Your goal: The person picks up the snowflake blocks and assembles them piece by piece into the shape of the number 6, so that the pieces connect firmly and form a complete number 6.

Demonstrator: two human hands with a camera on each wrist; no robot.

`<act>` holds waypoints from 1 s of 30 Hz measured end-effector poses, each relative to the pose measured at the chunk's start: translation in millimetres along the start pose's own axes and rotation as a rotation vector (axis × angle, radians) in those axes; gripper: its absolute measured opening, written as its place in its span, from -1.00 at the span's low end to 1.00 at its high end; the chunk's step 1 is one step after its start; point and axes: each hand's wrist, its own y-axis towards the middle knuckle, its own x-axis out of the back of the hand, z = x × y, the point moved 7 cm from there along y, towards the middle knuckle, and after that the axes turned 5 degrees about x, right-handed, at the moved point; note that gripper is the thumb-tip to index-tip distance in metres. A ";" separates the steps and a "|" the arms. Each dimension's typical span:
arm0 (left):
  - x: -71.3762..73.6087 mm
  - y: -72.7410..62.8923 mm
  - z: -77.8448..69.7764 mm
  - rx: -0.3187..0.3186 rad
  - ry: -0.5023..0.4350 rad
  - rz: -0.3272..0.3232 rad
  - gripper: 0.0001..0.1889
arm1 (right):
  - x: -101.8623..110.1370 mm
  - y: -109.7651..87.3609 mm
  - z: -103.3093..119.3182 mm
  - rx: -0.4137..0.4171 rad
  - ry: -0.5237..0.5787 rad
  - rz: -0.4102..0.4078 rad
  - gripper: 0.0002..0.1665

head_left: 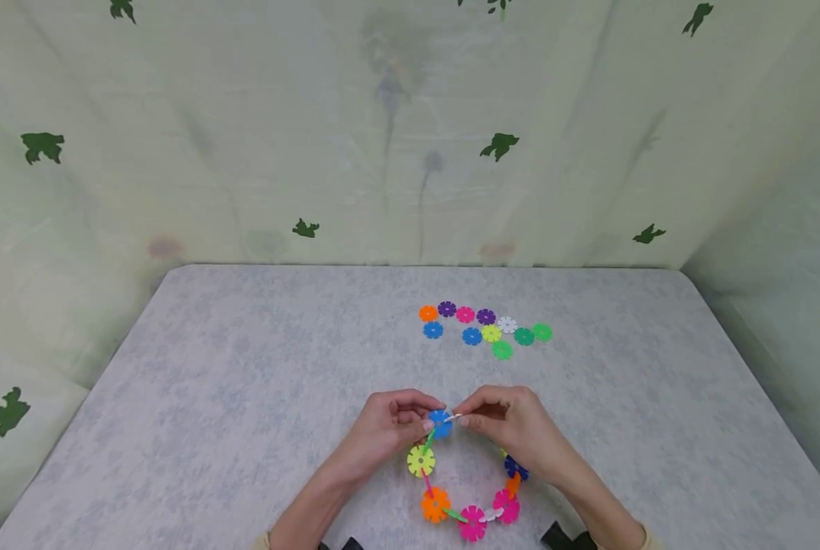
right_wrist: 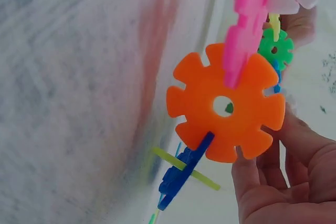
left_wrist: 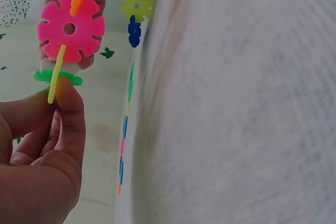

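Black straps (head_left: 566, 538) at the bottom edge lie nearest the head camera, one by each forearm. At far left, a pale curtain (head_left: 231, 153) with dark green shapes (head_left: 42, 147) rises beside and behind the grey table (head_left: 244, 367). Toward the middle, the left hand (head_left: 390, 424) pinches a blue disc (head_left: 440, 426) between thumb and fingers, over the table's near half. That disc is one end of a curved chain of notched discs, joined crosswise. From it follow light green (head_left: 429, 440), yellow (head_left: 415, 461), pink, orange (head_left: 430, 504), green and pink discs, then a white one at the near side of the curve. Beyond the curve, well apart from both hands, loose discs (head_left: 465, 314) lie flat in a cluster: orange, blue, purple, pink, yellow, white and greens. Farther right, the chain climbs through pink, orange, dark blue (head_left: 517, 469) and yellow discs; the right wrist view shows another dark blue disc (right_wrist: 168, 179) past the yellow. Above that end, the right hand (head_left: 516, 420) pinches a white disc (head_left: 457, 417), seen edge-on, which reaches the blue disc's rim; whether their slots are joined, I cannot tell.
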 end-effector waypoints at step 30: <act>-5.8 0.4 1.9 0.004 0.137 0.027 -0.73 | 128.3 28.6 -38.0 0.008 -0.431 -0.056 -0.65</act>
